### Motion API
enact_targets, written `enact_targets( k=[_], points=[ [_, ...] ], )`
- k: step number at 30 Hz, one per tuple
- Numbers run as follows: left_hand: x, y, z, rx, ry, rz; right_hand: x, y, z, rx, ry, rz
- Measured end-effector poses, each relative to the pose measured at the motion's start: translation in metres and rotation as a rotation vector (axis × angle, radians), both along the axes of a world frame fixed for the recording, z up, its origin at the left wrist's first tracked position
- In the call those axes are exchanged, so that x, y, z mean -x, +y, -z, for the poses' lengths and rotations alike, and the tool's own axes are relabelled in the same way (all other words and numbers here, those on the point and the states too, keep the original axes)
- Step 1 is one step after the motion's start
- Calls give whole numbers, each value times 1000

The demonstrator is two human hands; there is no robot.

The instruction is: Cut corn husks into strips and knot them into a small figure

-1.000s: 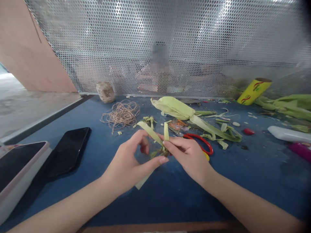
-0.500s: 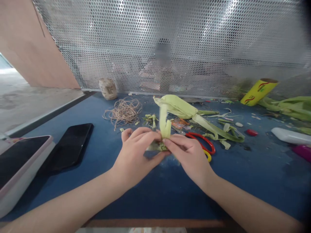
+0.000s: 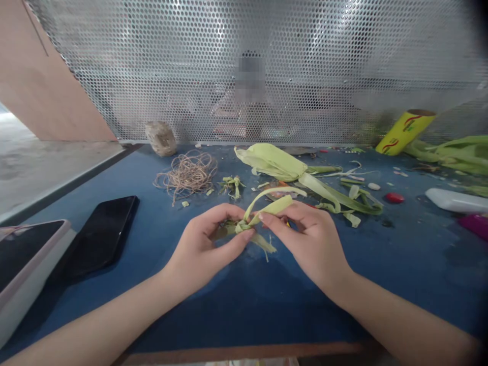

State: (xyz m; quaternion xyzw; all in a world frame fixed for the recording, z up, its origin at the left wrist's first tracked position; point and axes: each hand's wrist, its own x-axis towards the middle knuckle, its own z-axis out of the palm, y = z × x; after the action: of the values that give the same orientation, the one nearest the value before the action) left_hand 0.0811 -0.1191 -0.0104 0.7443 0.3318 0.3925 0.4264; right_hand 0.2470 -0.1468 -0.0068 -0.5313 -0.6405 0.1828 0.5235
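Note:
My left hand pinches a small knotted bundle of pale green corn husk between thumb and fingers. One strip of the husk is gripped between the thumb and fingers of my right hand. A second, narrower strip arches above it, and frayed ends hang below the knot. Just behind my hands lies a small knotted piece of green husk. Further back rests a large bundle of corn husk with long strips trailing right. The scissors seen earlier are mostly hidden behind my right hand.
Tangled brown twine and a wrapped roll sit at the back left. Two phones, one black and one in a pale case, lie left. A yellow tube, red piece and white object are right. Perforated metal stands behind.
The husk strips stood upright between my hands; now they slant right, one held by my right hand. The knot has come into view and my hands are slightly further apart.

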Motion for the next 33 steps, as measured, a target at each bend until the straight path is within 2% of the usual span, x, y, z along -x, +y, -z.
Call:
enact_targets(
  k=[3,7,10,18,22,25,28,30,33],
  points=[
    [-5,-3,-1,-29,17,-23,3,-1,1,39,21,-33],
    [-8,-4,-2,-14,-20,-110,6,-2,1,182,148,-109],
    [-7,-4,-3,4,-60,-83,4,-1,-2,267,225,-120],
    [-5,-7,-10,-32,-118,-35,-3,2,-2,331,377,-136],
    [-3,-6,-10,-18,-133,-18,-6,5,3,295,504,-157],
    [1,-1,-7,-51,-83,-53,-4,9,9,279,664,-288],
    [5,5,-4,-200,7,-106,2,10,13,423,767,-563],
    [7,7,-3,-272,53,-159,7,8,15,462,767,-679],
    [7,5,-4,-333,135,-221,12,4,16,420,729,-722]
  ],
)
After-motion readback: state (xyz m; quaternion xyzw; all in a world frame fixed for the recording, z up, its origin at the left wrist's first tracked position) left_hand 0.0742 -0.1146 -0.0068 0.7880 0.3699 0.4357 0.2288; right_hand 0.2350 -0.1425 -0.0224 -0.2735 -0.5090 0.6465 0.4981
